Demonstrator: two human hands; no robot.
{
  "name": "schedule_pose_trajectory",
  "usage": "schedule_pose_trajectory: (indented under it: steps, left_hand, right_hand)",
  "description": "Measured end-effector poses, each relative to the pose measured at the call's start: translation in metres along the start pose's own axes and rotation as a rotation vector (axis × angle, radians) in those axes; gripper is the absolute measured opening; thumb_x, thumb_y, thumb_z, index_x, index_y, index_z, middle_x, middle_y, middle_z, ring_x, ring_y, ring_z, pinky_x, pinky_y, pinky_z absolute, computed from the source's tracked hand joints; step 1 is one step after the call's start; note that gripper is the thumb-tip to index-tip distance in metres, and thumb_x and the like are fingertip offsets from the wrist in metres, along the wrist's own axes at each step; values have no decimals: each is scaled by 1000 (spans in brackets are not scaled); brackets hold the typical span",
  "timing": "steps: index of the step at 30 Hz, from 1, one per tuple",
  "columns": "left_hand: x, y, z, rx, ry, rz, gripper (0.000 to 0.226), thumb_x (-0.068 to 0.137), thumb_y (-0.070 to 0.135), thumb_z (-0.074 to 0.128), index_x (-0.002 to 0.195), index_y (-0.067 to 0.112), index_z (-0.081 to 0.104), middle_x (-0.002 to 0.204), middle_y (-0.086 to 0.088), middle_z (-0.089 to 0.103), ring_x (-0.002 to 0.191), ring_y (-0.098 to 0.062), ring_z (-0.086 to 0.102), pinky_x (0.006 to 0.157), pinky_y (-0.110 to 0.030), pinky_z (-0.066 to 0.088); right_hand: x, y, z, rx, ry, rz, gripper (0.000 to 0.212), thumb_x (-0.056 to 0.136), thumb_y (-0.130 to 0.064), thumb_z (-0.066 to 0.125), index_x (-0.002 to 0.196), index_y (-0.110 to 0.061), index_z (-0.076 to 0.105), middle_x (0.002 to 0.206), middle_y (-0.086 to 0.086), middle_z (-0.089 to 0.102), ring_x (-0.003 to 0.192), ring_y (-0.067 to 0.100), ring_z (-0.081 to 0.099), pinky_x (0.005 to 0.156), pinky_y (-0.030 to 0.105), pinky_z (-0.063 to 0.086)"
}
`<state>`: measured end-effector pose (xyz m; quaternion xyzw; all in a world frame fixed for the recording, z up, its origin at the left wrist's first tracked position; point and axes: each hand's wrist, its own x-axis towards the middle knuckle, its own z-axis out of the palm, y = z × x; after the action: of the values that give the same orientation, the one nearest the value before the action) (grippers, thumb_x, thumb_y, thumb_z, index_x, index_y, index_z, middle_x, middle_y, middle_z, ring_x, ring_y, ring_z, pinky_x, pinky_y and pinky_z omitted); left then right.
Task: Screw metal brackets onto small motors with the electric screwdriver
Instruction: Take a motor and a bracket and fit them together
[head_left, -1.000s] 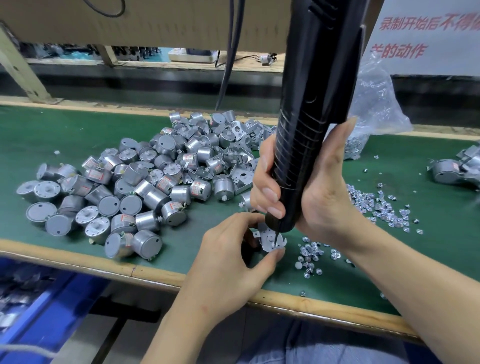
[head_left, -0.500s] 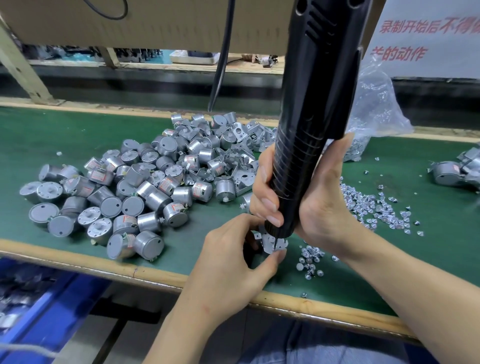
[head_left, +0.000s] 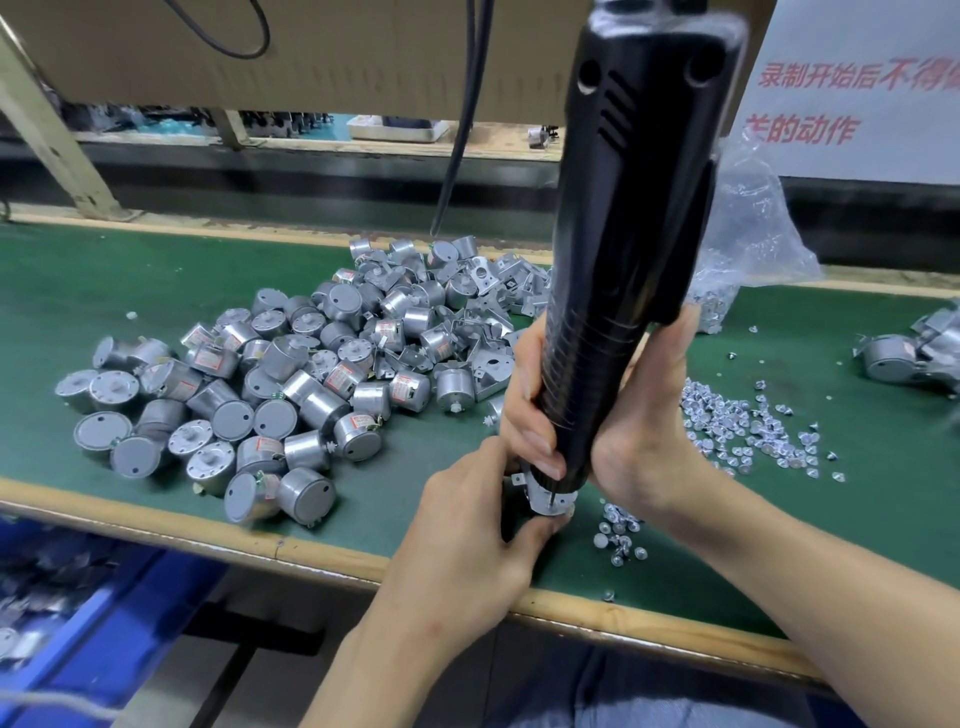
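Gripping screwdriver (head_left: 639, 208) in right hand (head_left: 623, 415), tip on bracket (head_left: 550, 501) pinched in left hand (head_left: 467, 530). Table edge (head_left: 260, 543) just nearer than bracket; motor heap (head_left: 291, 374) left across bare mat, screws (head_left: 743, 431) close right.

A wood-edged green surface (head_left: 156, 270) spans mid-frame, a white sign (head_left: 872, 156) upper right, a blue bin (head_left: 130, 623) lower left.

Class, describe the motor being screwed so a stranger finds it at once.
Start at the green bench, near its front edge, right of the motor heap. There the left hand grips one motor beneath the black screwdriver. Unlike the loose ones, it is held.
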<state>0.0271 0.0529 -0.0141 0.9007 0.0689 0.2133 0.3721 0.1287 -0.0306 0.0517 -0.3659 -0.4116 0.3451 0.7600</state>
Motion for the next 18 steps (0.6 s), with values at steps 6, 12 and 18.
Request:
schedule_pose_trajectory:
  steps: [6, 12, 18]
  left_hand:
    - [-1, 0, 1, 18, 20, 11, 40, 78, 27, 80, 96, 40, 47, 76, 36, 53, 71, 11, 50, 64, -4, 32]
    - [-1, 1, 2, 34, 29, 26, 50, 77, 23, 81, 88, 46, 38, 78, 41, 49, 68, 14, 47, 62, -3, 30]
    - [-2, 1, 2, 34, 27, 6, 51, 77, 23, 81, 87, 45, 36, 79, 43, 48, 69, 16, 46, 63, -1, 30]
  right_hand:
    - [0, -1, 2, 31, 14, 22, 72, 58, -90, 65, 69, -19, 61, 47, 2, 47, 33, 12, 37, 41, 17, 34]
    - [-1, -1, 2, 8, 21, 48, 72, 60, -91, 62, 68, -19, 61, 46, 3, 48, 32, 13, 37, 41, 17, 33]
    - [-1, 0, 2, -24, 51, 57, 73, 57, -93, 62, 64, -20, 61, 46, 3, 48, 32, 15, 37, 41, 17, 34]
